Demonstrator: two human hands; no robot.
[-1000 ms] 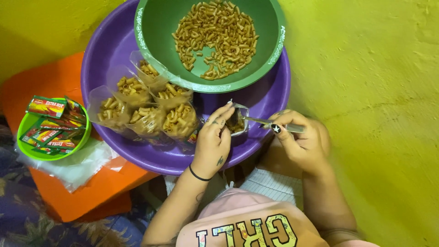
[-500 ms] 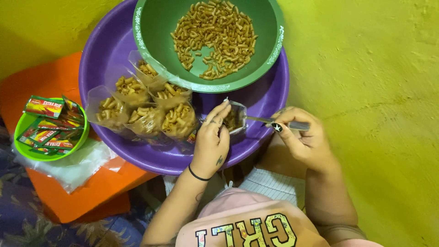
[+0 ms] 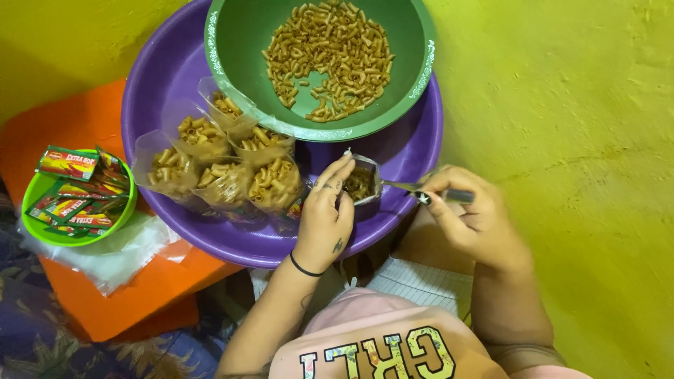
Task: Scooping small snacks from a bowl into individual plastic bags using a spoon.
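My left hand holds a small clear plastic bag open over the purple basin; the bag holds some brown fried macaroni. My right hand grips a metal spoon by its handle, with the bowl of the spoon at the bag's mouth. A green bowl of loose fried macaroni sits in the basin just beyond. Several filled clear bags lie in the basin to the left of my left hand.
A small light-green bowl with several red sachets stands at the left on an orange stool. Clear plastic sheets lie beneath it. A yellow-green wall or floor fills the right.
The spoon has stayed at the bag's mouth while my right hand shifted slightly right along the handle. My left hand keeps the bag open in the same place.
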